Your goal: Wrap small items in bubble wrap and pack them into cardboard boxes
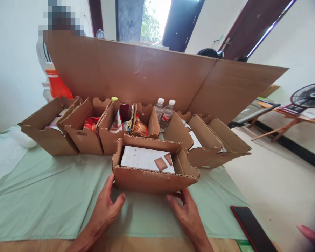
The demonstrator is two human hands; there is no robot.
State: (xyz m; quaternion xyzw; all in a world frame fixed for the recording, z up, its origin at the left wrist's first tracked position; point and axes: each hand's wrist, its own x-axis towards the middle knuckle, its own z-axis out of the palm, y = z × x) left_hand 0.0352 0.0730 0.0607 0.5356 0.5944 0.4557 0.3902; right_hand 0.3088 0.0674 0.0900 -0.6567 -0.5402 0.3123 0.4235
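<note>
The person's left grip (107, 199) and right grip (185, 208) are bare human hands with slim fingers (110, 182), some hidden from sight, and a short, rounded thumb (119, 201) on each. Bare wrists (96, 222) lead into slender, uncovered forearms (84, 238), cropped by the lower edge; fingernail detail is too small to make out.
</note>
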